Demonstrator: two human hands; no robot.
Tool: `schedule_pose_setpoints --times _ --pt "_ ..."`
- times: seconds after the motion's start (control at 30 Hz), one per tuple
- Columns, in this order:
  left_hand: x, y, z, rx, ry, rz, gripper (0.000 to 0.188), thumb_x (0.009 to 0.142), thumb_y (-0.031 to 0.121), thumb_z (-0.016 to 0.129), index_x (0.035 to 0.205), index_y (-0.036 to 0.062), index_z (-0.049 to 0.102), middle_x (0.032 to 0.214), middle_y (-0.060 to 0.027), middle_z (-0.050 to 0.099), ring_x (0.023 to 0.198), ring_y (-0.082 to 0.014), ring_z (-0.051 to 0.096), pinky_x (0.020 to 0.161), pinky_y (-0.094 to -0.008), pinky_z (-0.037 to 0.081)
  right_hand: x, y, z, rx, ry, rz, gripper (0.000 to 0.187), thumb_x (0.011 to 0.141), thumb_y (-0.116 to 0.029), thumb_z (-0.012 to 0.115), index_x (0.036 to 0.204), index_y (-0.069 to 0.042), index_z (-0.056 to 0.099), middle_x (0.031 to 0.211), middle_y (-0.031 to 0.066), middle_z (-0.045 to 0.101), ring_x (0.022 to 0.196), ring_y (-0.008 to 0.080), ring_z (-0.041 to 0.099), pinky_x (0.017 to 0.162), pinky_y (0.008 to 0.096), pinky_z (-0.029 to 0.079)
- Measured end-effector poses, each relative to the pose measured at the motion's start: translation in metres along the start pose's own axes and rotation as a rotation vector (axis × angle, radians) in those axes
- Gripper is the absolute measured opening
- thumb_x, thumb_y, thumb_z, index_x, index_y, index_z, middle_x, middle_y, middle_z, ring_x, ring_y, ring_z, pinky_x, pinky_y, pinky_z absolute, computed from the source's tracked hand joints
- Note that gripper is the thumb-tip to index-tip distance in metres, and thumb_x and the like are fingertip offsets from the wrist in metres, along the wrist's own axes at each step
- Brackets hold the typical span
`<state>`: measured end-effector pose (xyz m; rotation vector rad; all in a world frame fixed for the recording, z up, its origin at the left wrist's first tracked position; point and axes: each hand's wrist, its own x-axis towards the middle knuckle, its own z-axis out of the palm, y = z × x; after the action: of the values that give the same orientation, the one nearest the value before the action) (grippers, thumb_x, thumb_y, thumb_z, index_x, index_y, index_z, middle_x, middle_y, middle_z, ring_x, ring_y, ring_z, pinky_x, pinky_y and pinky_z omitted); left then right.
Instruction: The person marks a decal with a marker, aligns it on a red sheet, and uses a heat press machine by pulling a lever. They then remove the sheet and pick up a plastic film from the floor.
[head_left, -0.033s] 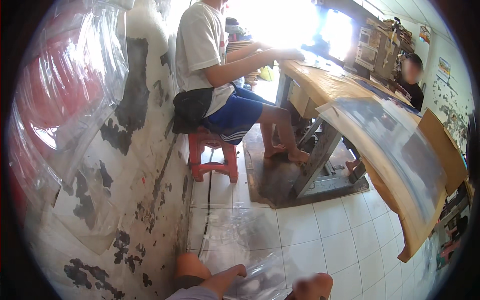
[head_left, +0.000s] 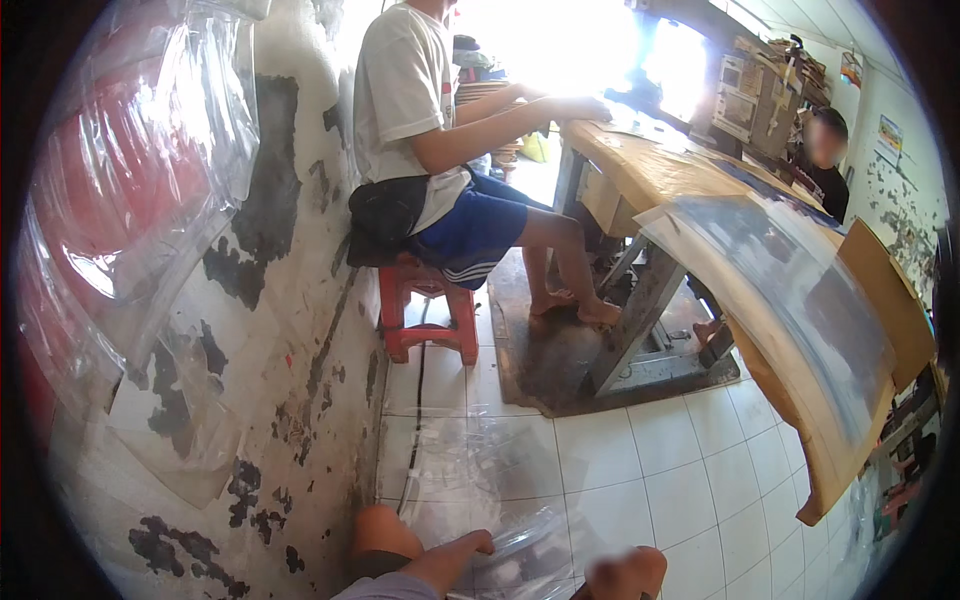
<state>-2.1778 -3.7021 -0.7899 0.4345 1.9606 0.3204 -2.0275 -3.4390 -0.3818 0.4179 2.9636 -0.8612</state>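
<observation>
My left hand (head_left: 478, 543) reaches out low in the middle of the view, past my bent left knee (head_left: 385, 530). Its fingers look closed at the edge of a clear plastic sheet (head_left: 530, 528), which spreads shiny and creased over the floor tiles. At the lower edge, by my right knee (head_left: 650, 572), a smeared dark patch covers what may be my right hand (head_left: 606, 577); its fingers do not show.
A person in a white shirt (head_left: 400, 85) sits on a red stool (head_left: 428, 318) at a paper-covered worktable (head_left: 610, 165). Clear sheets (head_left: 790, 290) hang over its near end. Another person (head_left: 826, 165) is behind it. A peeling wall (head_left: 300, 330) and plastic-wrapped red goods (head_left: 130, 170) stand left.
</observation>
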Motion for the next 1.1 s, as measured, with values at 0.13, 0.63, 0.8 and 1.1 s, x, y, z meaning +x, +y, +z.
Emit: schedule_pose_setpoints --times 0.13,0.63,0.8,1.1 --pt "0.001 -0.013 0.026 -0.070 0.182 0.047 0.049 0.074 0.032 0.074 0.111 0.0012 0.077 0.109 -0.0230 0.076 0.101 -0.0383 0.073 0.088 -0.0485 0.058 0.003 0.002 0.007 -0.007 0.001 -0.017 0.021 0.094 -0.030 0.069 0.102 -0.012 0.079 0.096 0.0147 0.078 0.090 0.0345 0.073 0.083 0.0438 0.057" --pt "-0.015 -0.019 -0.017 -0.229 0.123 0.160 0.049 0.081 0.012 0.072 0.129 0.0006 0.066 0.105 -0.0210 0.077 0.089 -0.0368 0.077 0.077 -0.0478 0.062 0.005 0.016 0.014 0.030 0.118 -0.152 0.017 0.092 -0.025 0.071 0.100 -0.013 0.079 0.093 0.0130 0.077 0.081 0.0330 0.073 0.073 0.0425 0.058" --pt "-0.015 -0.056 -0.035 0.185 0.519 0.628 0.054 0.081 0.014 0.075 0.132 0.0001 0.065 0.100 -0.0204 0.077 0.082 -0.0317 0.078 0.074 -0.0478 0.062 0.009 0.002 0.007 0.057 0.084 -0.128 0.019 0.092 -0.027 0.071 0.099 -0.012 0.078 0.087 0.0138 0.077 0.078 0.0334 0.073 0.071 0.0435 0.058" --pt "-0.050 -0.055 -0.063 -0.104 0.418 0.341 0.062 0.084 0.023 0.076 0.133 -0.0103 0.060 0.104 -0.0233 0.077 0.090 -0.0316 0.077 0.080 -0.0458 0.059 0.023 0.002 0.009 0.087 0.079 -0.179 0.026 0.094 -0.034 0.070 0.100 -0.011 0.079 0.082 0.0154 0.076 0.074 0.0355 0.074 0.068 0.0466 0.058"
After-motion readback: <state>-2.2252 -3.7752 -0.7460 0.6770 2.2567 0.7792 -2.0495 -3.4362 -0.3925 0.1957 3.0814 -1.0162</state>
